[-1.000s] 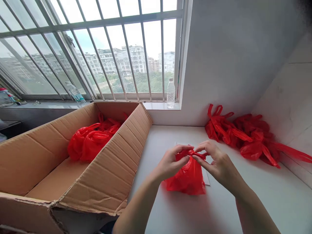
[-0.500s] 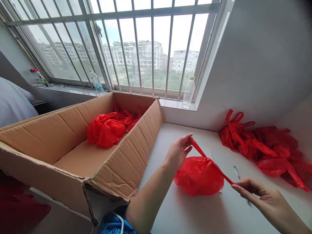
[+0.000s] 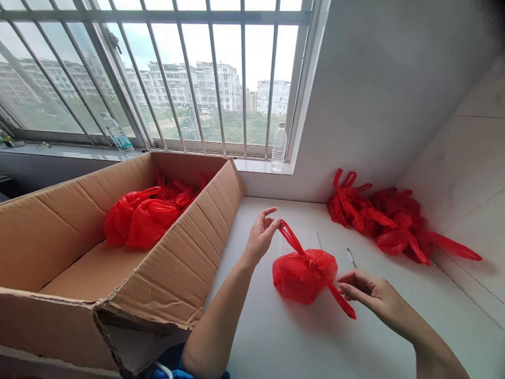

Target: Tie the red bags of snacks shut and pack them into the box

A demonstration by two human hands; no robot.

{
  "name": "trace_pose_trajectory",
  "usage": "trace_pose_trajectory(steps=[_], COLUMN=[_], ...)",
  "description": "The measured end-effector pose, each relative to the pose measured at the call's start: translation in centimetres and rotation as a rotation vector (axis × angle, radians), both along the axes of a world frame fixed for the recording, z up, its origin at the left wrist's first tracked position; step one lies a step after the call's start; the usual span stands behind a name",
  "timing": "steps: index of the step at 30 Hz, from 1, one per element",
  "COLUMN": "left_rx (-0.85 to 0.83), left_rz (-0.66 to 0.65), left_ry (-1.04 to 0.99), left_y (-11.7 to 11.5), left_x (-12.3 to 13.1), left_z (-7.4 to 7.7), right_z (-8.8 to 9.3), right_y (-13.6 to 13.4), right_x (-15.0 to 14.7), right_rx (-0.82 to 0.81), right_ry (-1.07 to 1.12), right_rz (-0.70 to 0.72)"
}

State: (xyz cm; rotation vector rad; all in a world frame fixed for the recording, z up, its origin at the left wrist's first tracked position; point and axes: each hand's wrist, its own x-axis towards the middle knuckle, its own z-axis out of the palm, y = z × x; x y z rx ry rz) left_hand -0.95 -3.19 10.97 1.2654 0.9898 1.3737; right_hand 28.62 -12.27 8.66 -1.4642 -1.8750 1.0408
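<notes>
A tied red plastic bag (image 3: 302, 279), rounded with its contents hidden, is at the middle of the white table (image 3: 272, 342). My left hand (image 3: 262, 234) pinches one looped handle of it, pulled up to the upper left. The other handle (image 3: 342, 302) hangs loose toward the lower right. Close beside that handle is my right hand (image 3: 365, 289), fingers bent and a little apart, with nothing seen in them. Whether the bag rests fully on the table I cannot tell.
Left of the table stands an open cardboard box (image 3: 169, 273) with several red bags (image 3: 142, 218) inside. More red bags (image 3: 379, 218) lie along the wall. A pen (image 3: 351, 258) is behind my right hand. Clear bottles (image 3: 279, 147) stand on the windowsill below barred windows.
My right hand has let go of its handle, which now droops. My left hand still holds the other one. The knot looks tighter, and the view has swung to the right.
</notes>
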Motion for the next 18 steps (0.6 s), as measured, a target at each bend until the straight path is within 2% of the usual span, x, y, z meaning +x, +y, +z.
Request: trace_pose_trajectory(steps=[4,6,8,12,14,18], left_rx=[-0.043,-0.084,-0.02,0.245,0.284,0.293], left_rz=[0.049,0.044,0.029,0.016,0.005,0.001], left_ry=[0.338,0.537,0.749,1.062,1.122,1.125], left_y=[-1.3,-2.4,-3.5,-4.6,-4.5,-4.1], left_x=[-0.5,0.0,1.3,4.2,4.6,2.9], left_z=[-1.9,-2.8,-3.4,-4.1,-4.4,-5.2], right_z=[-0.9,-1.5,-1.9,-2.3,-2.8,-4.5], right_y=[0.7,1.2,1.8,3.3,4.0,4.5], right_x=[1.5,1.7,1.0,-1.9,-2.7,-2.1], right_rx=[0.07,0.171,0.298,0.435,0.49,0.53], right_ry=[-0.101,-0.168,-0.18,-0.071,-0.049,-0.055], right_rz=[-0.154,-0.217,-0.187,0.057,0.105,0.045])
